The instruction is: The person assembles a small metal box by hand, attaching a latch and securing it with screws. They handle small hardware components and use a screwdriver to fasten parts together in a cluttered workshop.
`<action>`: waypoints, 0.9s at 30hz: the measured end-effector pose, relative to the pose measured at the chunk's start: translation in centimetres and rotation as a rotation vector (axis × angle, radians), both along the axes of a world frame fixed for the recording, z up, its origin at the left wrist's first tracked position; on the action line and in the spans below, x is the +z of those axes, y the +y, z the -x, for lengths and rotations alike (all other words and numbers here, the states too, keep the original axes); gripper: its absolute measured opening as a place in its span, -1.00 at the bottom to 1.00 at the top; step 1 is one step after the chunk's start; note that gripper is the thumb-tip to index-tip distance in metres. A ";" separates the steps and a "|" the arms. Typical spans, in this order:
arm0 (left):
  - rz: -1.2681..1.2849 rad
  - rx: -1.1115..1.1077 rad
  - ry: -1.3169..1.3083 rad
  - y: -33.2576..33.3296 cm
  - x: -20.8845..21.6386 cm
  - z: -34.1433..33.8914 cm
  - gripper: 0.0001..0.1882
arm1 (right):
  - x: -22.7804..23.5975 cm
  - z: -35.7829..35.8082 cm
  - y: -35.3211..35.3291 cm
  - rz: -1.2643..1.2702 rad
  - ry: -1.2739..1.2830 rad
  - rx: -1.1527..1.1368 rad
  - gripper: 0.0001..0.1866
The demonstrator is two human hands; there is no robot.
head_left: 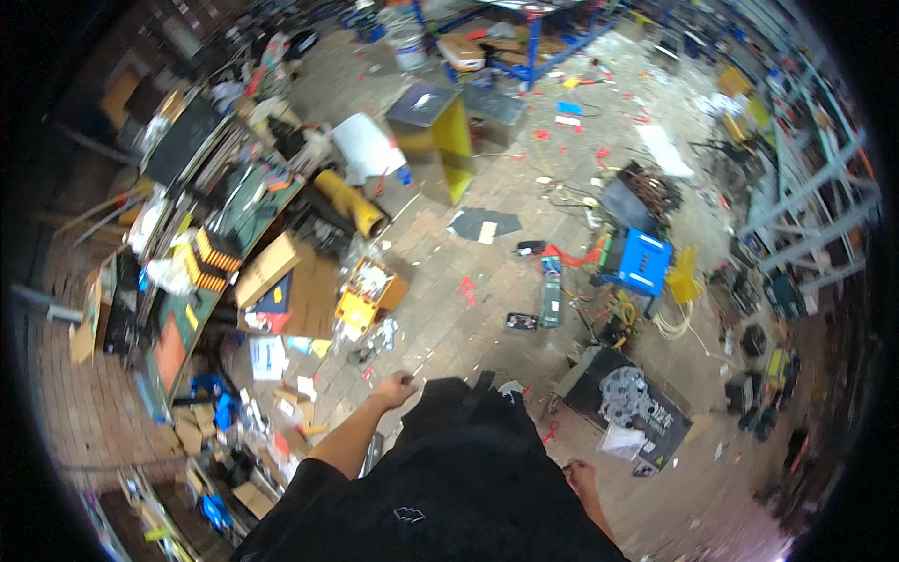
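My left hand hangs in front of my body over the paved floor, its fingers curled in and closed. Nothing shows sticking out of it. Lower on the right, my right hand is held beside my black clothing, its fingers also curled, with no object visible in them. Neither hand touches anything around it. Nearest the right hand stands a dark carton with grey round metal parts and a clear plastic bag on top. An orange-yellow case full of small items lies beyond my left hand.
A cluttered workbench runs along the left, with cardboard boxes beside it. Ahead stand a yellow-sided metal box and a yellow tube. A blue machine with cables stands right, before a grey metal frame. Red scraps litter the floor.
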State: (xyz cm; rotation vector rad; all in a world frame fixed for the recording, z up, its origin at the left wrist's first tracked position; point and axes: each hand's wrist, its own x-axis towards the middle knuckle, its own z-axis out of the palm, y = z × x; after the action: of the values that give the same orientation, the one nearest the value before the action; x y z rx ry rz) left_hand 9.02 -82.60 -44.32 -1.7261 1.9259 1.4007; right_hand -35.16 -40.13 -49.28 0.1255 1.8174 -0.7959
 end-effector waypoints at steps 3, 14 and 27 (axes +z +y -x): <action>0.077 0.181 0.080 -2.6 1.4 0.8 -0.42 | 2.3 7.8 -9.5 0.014 0.105 -0.016 -0.73; -0.063 0.354 -0.169 -4.6 -7.9 -10.6 -0.42 | 0.2 14.0 -31.8 0.230 0.210 0.140 -0.80; -0.086 0.732 0.024 -20.5 -6.5 -11.5 -0.47 | 5.4 6.5 -50.3 0.140 0.306 0.733 -0.70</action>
State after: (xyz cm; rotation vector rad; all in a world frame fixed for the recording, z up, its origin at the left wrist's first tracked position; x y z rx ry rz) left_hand 20.51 -103.14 -50.86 -2.5089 1.2410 1.6719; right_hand -41.69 -90.39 -43.85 -0.7502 1.8831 -0.4193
